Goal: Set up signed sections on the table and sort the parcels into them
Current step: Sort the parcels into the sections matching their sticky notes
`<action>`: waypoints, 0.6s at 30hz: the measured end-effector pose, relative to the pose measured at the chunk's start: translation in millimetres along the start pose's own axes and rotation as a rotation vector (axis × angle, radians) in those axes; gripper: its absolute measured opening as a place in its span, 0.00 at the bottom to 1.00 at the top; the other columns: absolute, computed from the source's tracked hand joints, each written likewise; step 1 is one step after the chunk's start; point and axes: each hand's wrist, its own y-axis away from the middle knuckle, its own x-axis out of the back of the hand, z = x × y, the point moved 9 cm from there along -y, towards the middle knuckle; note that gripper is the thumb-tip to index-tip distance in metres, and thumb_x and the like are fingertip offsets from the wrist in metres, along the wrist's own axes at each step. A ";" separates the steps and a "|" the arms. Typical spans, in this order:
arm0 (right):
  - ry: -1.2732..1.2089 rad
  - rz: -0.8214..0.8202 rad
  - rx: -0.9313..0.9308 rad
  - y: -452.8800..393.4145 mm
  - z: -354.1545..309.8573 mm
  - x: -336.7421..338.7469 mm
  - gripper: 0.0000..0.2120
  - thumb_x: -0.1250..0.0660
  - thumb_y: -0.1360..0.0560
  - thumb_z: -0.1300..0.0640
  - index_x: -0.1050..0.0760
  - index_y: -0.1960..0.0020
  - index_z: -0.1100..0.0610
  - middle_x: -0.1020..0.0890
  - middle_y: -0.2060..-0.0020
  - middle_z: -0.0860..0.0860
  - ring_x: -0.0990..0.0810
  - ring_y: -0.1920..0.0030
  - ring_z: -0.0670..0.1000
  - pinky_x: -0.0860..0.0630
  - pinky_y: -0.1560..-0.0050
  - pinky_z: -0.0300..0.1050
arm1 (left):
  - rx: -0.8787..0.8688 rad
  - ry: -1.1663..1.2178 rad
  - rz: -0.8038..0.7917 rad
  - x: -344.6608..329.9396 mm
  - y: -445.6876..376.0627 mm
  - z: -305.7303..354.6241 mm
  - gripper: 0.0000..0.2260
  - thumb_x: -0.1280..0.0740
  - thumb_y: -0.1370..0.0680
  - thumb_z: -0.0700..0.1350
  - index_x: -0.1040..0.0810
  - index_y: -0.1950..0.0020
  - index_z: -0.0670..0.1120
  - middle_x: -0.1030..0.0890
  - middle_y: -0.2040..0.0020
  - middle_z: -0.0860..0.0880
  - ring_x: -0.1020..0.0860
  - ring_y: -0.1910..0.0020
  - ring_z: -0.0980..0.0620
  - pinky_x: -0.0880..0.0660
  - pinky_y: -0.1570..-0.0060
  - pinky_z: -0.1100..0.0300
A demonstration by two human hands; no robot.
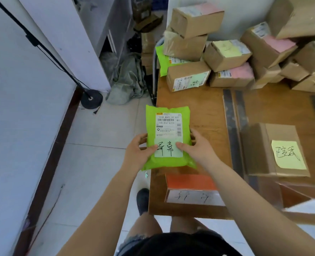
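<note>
Left hand (138,151) and right hand (195,147) pinch the green mailer (168,126) between them by its 2 lower edges; it looks soft and light

Black stand base (91,98) on pale floor tiles (101,137), crumpled grey-green cloth (127,80) nearby.

The fingers of both hands are hidden behind the green parcel (168,137); only the thumbs are seen on its front. The handwriting on the white sign (194,196) near the table's (204,108) front edge is smeared by blur and cannot be read. The box stack (301,52) at far right is cut off by the frame's edge, and its labels are too small to be read.
</note>
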 end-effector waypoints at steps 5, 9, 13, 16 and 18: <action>0.073 0.001 -0.111 -7.1 19.8 -9.1 0.27 0.29 0.27 0.59 0.33 0.31 0.56 0.23 0.39 0.51 0.28 0.49 0.45 0.32 0.50 0.39 | 0.027 -0.090 -0.089 -6.6 -20.4 -16.3 0.23 0.28 0.27 0.38 0.29 0.34 0.43 0.24 0.39 0.46 0.22 0.55 0.54 0.23 0.62 0.67; 0.074 0.022 -0.168 -10.3 26.7 -8.5 0.28 0.29 0.27 0.59 0.35 0.29 0.56 0.24 0.39 0.51 0.28 0.49 0.45 0.32 0.49 0.39 | 0.038 -0.142 -0.137 -10.1 -28.2 -20.4 0.24 0.27 0.28 0.41 0.29 0.34 0.44 0.24 0.37 0.46 0.22 0.48 0.48 0.23 0.53 0.57; 0.268 0.109 -0.201 -14.0 25.1 5.2 0.33 0.30 0.27 0.50 0.38 0.28 0.60 0.30 0.32 0.57 0.30 0.35 0.56 0.32 0.38 0.47 | 0.009 -0.210 -0.114 -5.9 -33.2 -4.8 0.23 0.29 0.26 0.42 0.31 0.33 0.45 0.26 0.38 0.49 0.25 0.50 0.51 0.30 0.53 0.60; 0.419 0.183 -0.138 -17.0 -1.5 28.7 0.36 0.32 0.26 0.47 0.43 0.26 0.60 0.36 0.29 0.59 0.36 0.29 0.60 0.36 0.32 0.52 | -0.095 -0.297 -0.073 1.3 -41.7 35.2 0.22 0.31 0.25 0.43 0.31 0.33 0.43 0.27 0.37 0.49 0.27 0.41 0.47 0.33 0.47 0.61; 0.467 0.207 -0.062 -20.1 -29.2 47.1 0.36 0.34 0.25 0.46 0.45 0.25 0.58 0.37 0.28 0.58 0.38 0.29 0.60 0.36 0.32 0.54 | -0.186 -0.358 -0.051 4.0 -46.8 71.5 0.24 0.31 0.25 0.43 0.33 0.31 0.42 0.28 0.34 0.47 0.29 0.35 0.46 0.33 0.40 0.58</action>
